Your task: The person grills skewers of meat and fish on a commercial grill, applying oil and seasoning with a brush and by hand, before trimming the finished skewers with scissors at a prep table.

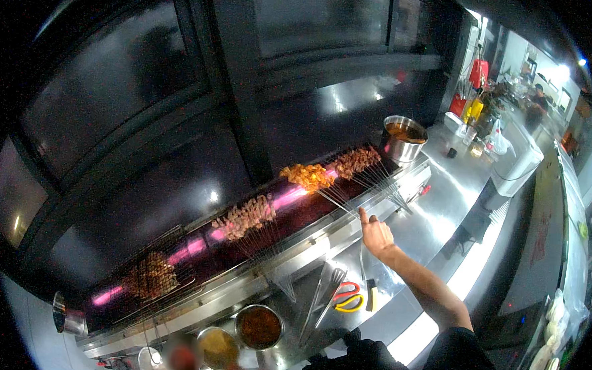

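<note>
My right hand [376, 235] is over the front edge of a long grill [293, 245], index finger extended, other fingers curled. Its fingertip is at the handle ends of metal skewers with orange-coated meat [307, 177]; whether it grips them is unclear. Behind these on the right lie skewers of browned meat [357, 162]. Paler meat skewers [246, 216] lie further left, their thin handles pointing towards me. At the grill's left part, a wire grilling basket [153, 278] encloses food. Pink light glows along the grill. My left hand cannot be made out.
A steel pot of reddish liquid [405, 135] stands at the grill's right end. In front lie red-and-yellow-handled scissors [349, 297], tongs [323, 297] and a pale-and-black handle [372, 294]. Seasoning bowls [259, 327] stand lower left. A person [539, 100] is far off, upper right.
</note>
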`<state>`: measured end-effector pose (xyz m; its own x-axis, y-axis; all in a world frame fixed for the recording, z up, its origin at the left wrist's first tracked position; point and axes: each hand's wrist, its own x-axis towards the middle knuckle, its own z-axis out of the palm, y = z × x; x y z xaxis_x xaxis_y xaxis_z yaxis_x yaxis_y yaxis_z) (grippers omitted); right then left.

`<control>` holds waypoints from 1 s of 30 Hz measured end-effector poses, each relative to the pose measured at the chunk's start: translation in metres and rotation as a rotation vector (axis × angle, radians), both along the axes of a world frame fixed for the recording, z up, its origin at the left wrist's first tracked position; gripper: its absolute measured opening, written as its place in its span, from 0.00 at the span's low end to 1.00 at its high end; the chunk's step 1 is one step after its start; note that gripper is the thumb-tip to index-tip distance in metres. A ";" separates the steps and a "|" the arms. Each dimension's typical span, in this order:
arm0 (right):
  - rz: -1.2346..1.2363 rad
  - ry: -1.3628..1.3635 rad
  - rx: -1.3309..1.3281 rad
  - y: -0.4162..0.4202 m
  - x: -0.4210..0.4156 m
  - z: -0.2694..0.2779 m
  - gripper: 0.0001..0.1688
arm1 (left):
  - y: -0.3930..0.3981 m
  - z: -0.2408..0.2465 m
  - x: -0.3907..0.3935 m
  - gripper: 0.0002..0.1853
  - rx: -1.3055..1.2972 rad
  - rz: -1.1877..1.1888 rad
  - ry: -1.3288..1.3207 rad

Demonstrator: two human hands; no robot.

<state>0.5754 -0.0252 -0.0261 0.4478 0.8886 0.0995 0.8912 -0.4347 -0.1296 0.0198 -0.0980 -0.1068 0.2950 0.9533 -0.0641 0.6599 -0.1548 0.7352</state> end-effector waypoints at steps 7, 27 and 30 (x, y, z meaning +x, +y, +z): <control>0.256 0.346 0.304 -0.002 0.020 -0.037 0.23 | -0.019 0.029 0.058 0.11 -0.153 0.194 -0.014; -0.031 2.637 -0.078 0.017 0.011 -0.051 0.20 | -0.072 0.019 0.145 0.18 -0.377 0.344 -0.481; -0.015 2.642 -0.084 0.017 0.011 -0.050 0.20 | -0.064 0.028 0.151 0.17 -0.416 0.284 -0.257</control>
